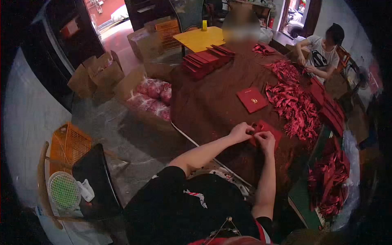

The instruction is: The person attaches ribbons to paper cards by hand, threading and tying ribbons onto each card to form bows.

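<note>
My left hand [241,133] is closed in a pinch at the near part of the brown-covered table [212,98]. Close to its right, my right hand [266,142] pinches too, and the fingertips of both nearly meet. Between them is a red ribbon [258,129], its ends partly hidden by my fingers. A red folder [276,133] lies beneath and beside my hands. Just beyond them a flat red folder [252,100] with a gold emblem rests on the cloth.
Loose red ribbons [292,102] are heaped on the right, with more ribbons [330,177] nearer me. Stacked red folders [208,60] stand at the far left edge. A co-worker [322,51] sits at the far right. An open carton [122,92] holds bagged red items.
</note>
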The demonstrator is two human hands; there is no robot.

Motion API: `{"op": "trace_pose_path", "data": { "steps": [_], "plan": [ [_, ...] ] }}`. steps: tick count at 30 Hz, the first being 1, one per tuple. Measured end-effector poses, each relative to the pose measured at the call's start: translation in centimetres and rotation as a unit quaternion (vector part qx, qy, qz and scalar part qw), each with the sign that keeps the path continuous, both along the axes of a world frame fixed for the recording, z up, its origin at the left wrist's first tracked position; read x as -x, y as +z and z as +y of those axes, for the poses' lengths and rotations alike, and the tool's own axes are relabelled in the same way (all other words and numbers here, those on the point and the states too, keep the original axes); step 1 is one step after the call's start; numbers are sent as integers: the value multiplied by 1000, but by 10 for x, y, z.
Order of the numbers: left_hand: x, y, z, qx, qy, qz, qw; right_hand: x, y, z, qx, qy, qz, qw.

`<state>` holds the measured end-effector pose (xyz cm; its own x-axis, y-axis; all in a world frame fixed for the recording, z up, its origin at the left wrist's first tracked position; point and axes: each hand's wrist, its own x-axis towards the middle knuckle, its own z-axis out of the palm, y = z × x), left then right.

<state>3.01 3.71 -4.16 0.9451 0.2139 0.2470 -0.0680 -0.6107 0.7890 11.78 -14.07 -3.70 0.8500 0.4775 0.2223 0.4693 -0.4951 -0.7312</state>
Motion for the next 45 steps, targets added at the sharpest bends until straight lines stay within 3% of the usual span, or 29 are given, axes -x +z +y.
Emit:
{"op": "trace_pose_path", "data": {
  "steps": [4, 13, 15, 18, 22, 23, 32, 45],
  "plan": [
    [4, -2, -8, 0, 48, -16, 999, -2, -3, -1, 5, -1, -10, 1000],
    [-5, 1, -2, -3, 27, 48, 998, 2, 2, 1, -4, -6, 53, 999],
    [-1, 2, -4, -14, 48, 28, 998, 3, -1, 0, 8, 0, -55, 998],
    [-2, 3, -2, -20, 28, 38, 999, 5, 3, 0, -30, 14, -1, 999],
    [-2, 2, 1, -49, 8, 24, 998, 5, 3, 0, -31, 12, -60, 998],
    [-2, 0, -1, -32, 26, 40, 998, 5, 4, 0, -32, 10, -19, 999],
    [-7, -4, -1, 1, 28, 51, 998, 13, 18, -4, -47, 13, -24, 999],
    [9, 1, -22, -75, 95, -41, 992, 9, 14, -9, 11, 35, -51, 998]
  ]
}}
